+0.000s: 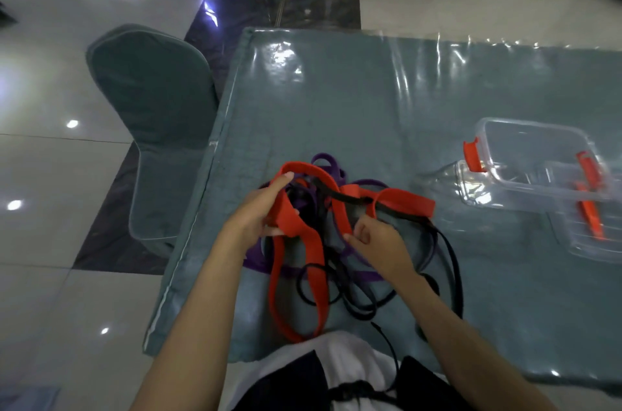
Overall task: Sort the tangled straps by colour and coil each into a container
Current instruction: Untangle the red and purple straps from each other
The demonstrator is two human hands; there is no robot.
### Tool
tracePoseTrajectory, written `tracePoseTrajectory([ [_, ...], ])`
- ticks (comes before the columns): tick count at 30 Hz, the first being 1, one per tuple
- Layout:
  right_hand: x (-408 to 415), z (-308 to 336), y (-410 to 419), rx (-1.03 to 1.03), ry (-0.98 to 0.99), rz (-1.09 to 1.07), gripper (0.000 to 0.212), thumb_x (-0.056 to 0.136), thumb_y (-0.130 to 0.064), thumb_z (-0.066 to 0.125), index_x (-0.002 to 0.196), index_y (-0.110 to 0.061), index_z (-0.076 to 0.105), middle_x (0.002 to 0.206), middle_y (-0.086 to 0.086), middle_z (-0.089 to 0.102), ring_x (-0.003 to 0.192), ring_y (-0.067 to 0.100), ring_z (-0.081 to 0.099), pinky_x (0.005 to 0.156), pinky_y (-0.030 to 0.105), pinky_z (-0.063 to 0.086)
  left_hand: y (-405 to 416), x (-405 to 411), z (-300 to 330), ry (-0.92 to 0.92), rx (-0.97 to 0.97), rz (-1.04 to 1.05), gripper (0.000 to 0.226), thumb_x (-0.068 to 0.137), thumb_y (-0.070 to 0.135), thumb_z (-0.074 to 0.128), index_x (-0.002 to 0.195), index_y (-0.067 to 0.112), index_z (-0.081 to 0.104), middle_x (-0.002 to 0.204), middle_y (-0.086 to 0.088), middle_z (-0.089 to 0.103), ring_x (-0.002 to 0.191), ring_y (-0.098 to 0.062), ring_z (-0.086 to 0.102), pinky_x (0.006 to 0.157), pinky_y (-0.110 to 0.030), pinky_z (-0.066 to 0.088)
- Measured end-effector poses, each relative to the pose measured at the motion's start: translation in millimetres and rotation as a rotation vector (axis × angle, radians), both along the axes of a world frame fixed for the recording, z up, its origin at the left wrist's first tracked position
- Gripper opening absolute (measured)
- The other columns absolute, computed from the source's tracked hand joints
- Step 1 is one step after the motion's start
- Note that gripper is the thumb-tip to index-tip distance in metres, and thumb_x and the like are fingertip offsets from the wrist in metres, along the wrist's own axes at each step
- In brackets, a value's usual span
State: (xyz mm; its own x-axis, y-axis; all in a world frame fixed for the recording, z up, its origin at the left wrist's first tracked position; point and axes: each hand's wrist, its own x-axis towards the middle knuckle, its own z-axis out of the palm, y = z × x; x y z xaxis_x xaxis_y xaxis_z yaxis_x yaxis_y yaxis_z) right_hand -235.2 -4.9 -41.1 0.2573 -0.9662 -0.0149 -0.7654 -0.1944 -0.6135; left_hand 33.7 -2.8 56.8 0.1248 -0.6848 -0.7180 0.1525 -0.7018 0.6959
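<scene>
Tangled straps on a covered surface, both hands in the pile

A grey-green chair (151,114) stands on glossy floor tiles left of the surface (336,101), clothed under clear plastic. The left hand (259,212) grips the red strap (313,262), whose loop runs toward the person. The right hand (377,242), fingers curled, pinches into purple strap (367,276) and black strap (451,262) loops. Clear containers (538,158) sit right.
</scene>
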Motion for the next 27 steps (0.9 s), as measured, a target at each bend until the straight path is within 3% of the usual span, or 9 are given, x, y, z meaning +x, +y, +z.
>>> tracePoseTrajectory([
  [2, 5.2, 3.0, 20.9, 0.095, 0.035, 0.144, 0.038, 0.082, -0.06, 0.079, 0.091, -0.029, 0.059, 0.079, -0.012, 0.056, 0.072, 0.006, 0.055, 0.07, 0.039, 0.054, 5.4, -5.0, 4.4, 0.129, -0.082, 0.04, 0.023, 0.092, 0.044, 0.077, 0.099, 0.024, 0.07, 0.087, -0.001, 0.081, 0.082, -0.015, 0.079, 0.062, -0.033, 0.063],
  [5, 10.5, 0.6, 49.1, 0.312, 0.305, 0.292, 0.086, 0.067, -0.082, 0.071, 0.136, -0.034, 0.053, 0.129, -0.003, 0.06, 0.117, 0.02, 0.061, 0.092, 0.044, 0.056, 14.7, -12.2, 7.0, 0.181, -0.249, 0.144, 0.017, 0.094, 0.017, 0.076, 0.091, 0.027, 0.062, 0.098, -0.004, 0.081, 0.094, -0.019, 0.072, 0.078, -0.034, 0.06],
  [7, 11.0, -4.9, 58.8, 0.3, 0.371, 0.305, 0.081, 0.078, -0.061, 0.077, 0.146, -0.033, 0.043, 0.134, 0.003, 0.061, 0.12, 0.031, 0.064, 0.09, 0.045, 0.056, 20.3, -14.0, 9.9, 0.144, -0.338, 0.192, 0.021, 0.094, 0.012, 0.074, 0.107, 0.026, 0.066, 0.106, -0.006, 0.078, 0.09, -0.016, 0.07, 0.08, -0.03, 0.057],
  [9, 7.5, -8.6, 60.5, 0.25, 0.349, 0.251, 0.064, 0.086, -0.031, 0.075, 0.141, -0.027, 0.044, 0.124, 0.004, 0.069, 0.113, 0.036, 0.068, 0.084, 0.045, 0.055, 25.8, -12.1, 9.4, 0.129, -0.386, 0.219, 0.029, 0.094, 0.01, 0.073, 0.116, 0.029, 0.066, 0.107, -0.005, 0.077, 0.089, -0.013, 0.071, 0.079, -0.026, 0.057],
  [13, -12.9, -4.3, 52.0, 0.295, 0.074, 0.097, 0.049, 0.084, -0.012, 0.077, 0.128, -0.019, 0.055, 0.1, 0.002, 0.072, 0.096, 0.028, 0.072, 0.08, 0.039, 0.056, 35.2, -4.0, -0.6, 0.046, -0.402, 0.199, 0.031, 0.095, 0.015, 0.073, 0.117, 0.035, 0.069, 0.11, 0.0, 0.079, 0.1, -0.013, 0.073, 0.093, -0.036, 0.054],
  [16, -23.2, 3.1, 46.6, 0.289, -0.225, -0.07, 0.045, 0.084, 0.0, 0.076, 0.121, -0.019, 0.06, 0.097, 0.001, 0.073, 0.087, 0.023, 0.073, 0.08, 0.037, 0.059, 35.5, -3.1, -11.5, -0.088, -0.404, 0.187, 0.03, 0.094, 0.01, 0.074, 0.113, 0.033, 0.068, 0.095, 0.01, 0.08, 0.089, -0.008, 0.075, 0.087, -0.038, 0.057],
  [20, -34.0, 18.9, 33.9, 0.246, -0.687, -0.343, 0.049, 0.088, 0.021, 0.058, 0.116, -0.019, 0.057, 0.082, 0.005, 0.067, 0.057, 0.007, 0.064, 0.06, 0.022, 0.054, 34.0, -3.5, -23.1, -0.251, -0.413, 0.163, 0.031, 0.092, 0.006, 0.076, 0.103, 0.032, 0.064, 0.092, 0.002, 0.075, 0.084, -0.013, 0.072, 0.089, -0.045, 0.059],
  [25, -50.5, 39.9, 24.3, 0.207, -1.11, -0.471, 0.051, 0.088, 0.023, 0.035, 0.122, -0.01, 0.053, 0.086, 0.014, 0.062, 0.065, 0.016, 0.059, 0.065, 0.024, 0.053, 34.0, -6.7, -30.9, -0.35, -0.381, 0.094, 0.037, 0.091, 0.02, 0.08, 0.122, 0.025, 0.061, 0.112, 0.0, 0.073, 0.107, -0.021, 0.07, 0.1, -0.045, 0.056],
  [27, -57.4, 44.0, 22.5, 0.164, -1.107, -0.491, 0.051, 0.088, 0.022, 0.034, 0.117, -0.013, 0.057, 0.089, 0.013, 0.06, 0.072, 0.018, 0.058, 0.072, 0.025, 0.052, 33.8, -9.0, -31.2, -0.375, -0.381, 0.075, 0.042, 0.089, 0.023, 0.082, 0.124, 0.024, 0.059, 0.111, 0.004, 0.071, 0.104, -0.014, 0.069, 0.095, -0.039, 0.055],
])
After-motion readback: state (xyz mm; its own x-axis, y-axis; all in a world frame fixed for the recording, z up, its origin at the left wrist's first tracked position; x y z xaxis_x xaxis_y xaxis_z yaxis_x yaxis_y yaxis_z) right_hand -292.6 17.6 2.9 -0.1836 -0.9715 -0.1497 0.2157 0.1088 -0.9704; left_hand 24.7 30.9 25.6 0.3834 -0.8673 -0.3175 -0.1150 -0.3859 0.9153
